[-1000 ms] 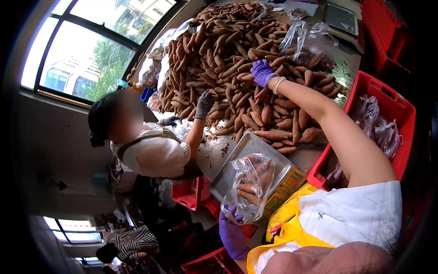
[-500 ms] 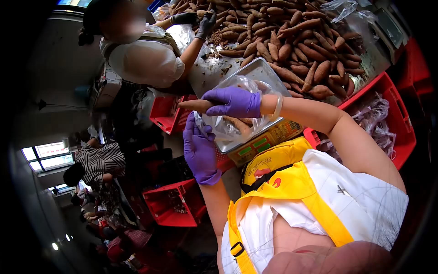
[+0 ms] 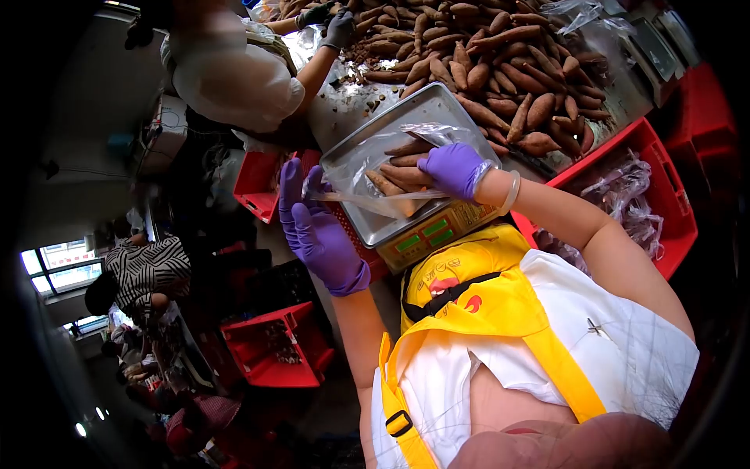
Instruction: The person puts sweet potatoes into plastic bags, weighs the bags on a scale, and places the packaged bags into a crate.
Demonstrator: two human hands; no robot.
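A clear plastic bag [image 3: 361, 181] with several sweet potatoes [image 3: 405, 173] lies on the metal tray [image 3: 363, 227] of a scale with green displays. My right hand [image 3: 455, 170], in a purple glove, is closed round the end of a sweet potato at the right side of the bag. At the bag's mouth, on the left, is my left hand [image 3: 316, 234], also gloved in purple. Its fingers are spread and raised, with the bag's edge next to the thumb and fingers.
Beyond the scale lies a big heap of sweet potatoes [image 3: 500, 70]. A co-worker in grey gloves handles some at the upper left. A red crate [image 3: 676, 187] with bagged items stands at the right; other red crates [image 3: 273, 348] are at the lower left.
My right hand has carried a sweet potato from above my left hand to the bag on the tray. Earlier it reached into the heap. My left hand has shifted slightly left and opened wider.
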